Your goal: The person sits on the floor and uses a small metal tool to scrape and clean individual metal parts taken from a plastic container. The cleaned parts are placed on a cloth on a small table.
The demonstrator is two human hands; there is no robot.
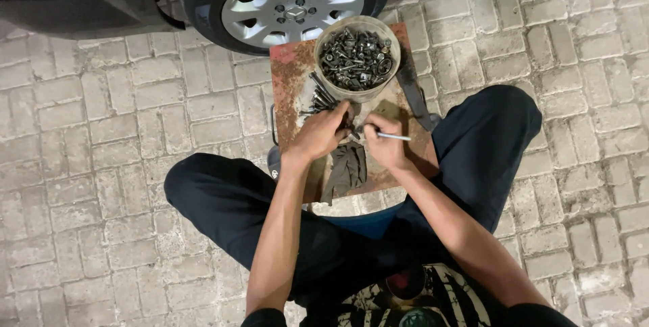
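My left hand (323, 131) is closed around a small dark metal part over a rusty metal plate (291, 90). My right hand (384, 142) grips a thin silver rod-like tool (395, 137) whose tip points at that part. Several long dark bolts (321, 94) lie on the plate just above my left hand. A dark rag (348, 168) lies on the plate below both hands. A round translucent bucket (357, 58) full of nuts, bolts and washers stands at the plate's far end.
A car wheel with a silver alloy rim (291, 2) stands right behind the bucket, car body to the left. A dark strap (414, 94) lies along the plate's right side. My crossed legs in dark trousers (223, 198) flank the plate on grey paving.
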